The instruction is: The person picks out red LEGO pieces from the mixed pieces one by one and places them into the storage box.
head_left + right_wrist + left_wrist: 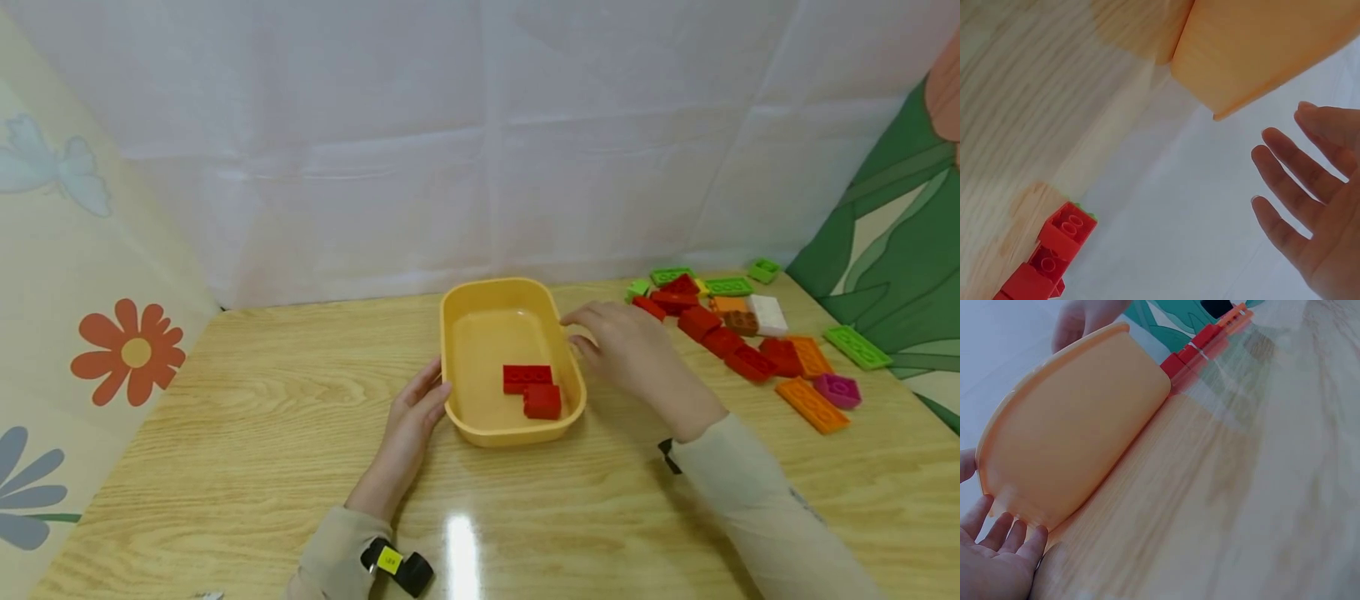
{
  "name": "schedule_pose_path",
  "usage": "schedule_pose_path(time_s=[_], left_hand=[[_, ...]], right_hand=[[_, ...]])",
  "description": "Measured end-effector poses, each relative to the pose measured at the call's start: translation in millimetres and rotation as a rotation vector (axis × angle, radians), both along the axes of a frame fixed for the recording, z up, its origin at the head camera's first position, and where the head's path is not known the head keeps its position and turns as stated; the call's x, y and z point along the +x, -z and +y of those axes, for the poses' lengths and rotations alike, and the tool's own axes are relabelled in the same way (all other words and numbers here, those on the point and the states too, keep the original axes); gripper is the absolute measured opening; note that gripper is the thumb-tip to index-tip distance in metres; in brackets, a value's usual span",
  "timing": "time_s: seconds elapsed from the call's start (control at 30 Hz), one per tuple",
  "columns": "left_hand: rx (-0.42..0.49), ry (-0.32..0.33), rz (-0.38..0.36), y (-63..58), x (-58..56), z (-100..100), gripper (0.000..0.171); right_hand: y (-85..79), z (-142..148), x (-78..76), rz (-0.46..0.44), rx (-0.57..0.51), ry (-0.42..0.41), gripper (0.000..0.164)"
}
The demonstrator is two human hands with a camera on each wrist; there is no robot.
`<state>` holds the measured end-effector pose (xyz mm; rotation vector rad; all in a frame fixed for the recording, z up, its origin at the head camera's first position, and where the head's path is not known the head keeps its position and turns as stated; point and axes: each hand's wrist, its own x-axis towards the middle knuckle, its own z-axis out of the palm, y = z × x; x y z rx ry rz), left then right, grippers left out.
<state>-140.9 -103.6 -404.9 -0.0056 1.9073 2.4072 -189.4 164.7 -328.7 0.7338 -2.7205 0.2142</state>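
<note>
A yellow plastic bin [463,429] stands on the table, with two red toy bricks [527,379] in its near right part. My left hand [411,417] holds the bin's left side, thumb at the rim and fingertips against the outer wall; in the left wrist view the fingers [1015,536] meet that wall. Beside the bin's right rim is my right hand [626,346]. The right wrist view shows this hand [1329,200] with loosely spread fingers, nothing in it and a gap between it and the bin [1254,50].
Right of the bin lies a loose group of bricks: several red bricks [699,322], a white brick [767,315], an orange plate [812,405], a green plate [857,347] and a magenta brick [837,390]. A white cloth [360,167] hangs behind the table.
</note>
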Motion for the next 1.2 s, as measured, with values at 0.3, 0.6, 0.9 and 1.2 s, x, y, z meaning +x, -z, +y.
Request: schedule_pose_path(time_s=[0.3, 0.6, 0.9, 1.2], left_hand=[[-0.007, -0.001, 0.005, 1.2, -0.4, 0.5, 0.052], [0.002, -0.009, 0.003, -0.2, -0.7, 0.4, 0.052], [-0.009, -0.006, -0.003, 0.4, -1.2, 0.6, 0.052], [0.003, -0.007, -0.001, 0.2, 0.2, 0.6, 0.052]], right_hand=[[-12.6, 14.6, -1.6, -0.101, 0.024, 0.128, 0.030], [-24.6, 36.5, -4.4, -0.227, -0.002, 0.198, 0.031], [-27.7, 58.0, -8.3, -0.345, -0.005, 0.266, 0.032], [-27.8, 82.7, -9.2, -0.461, 0.022, 0.313, 0.050]])
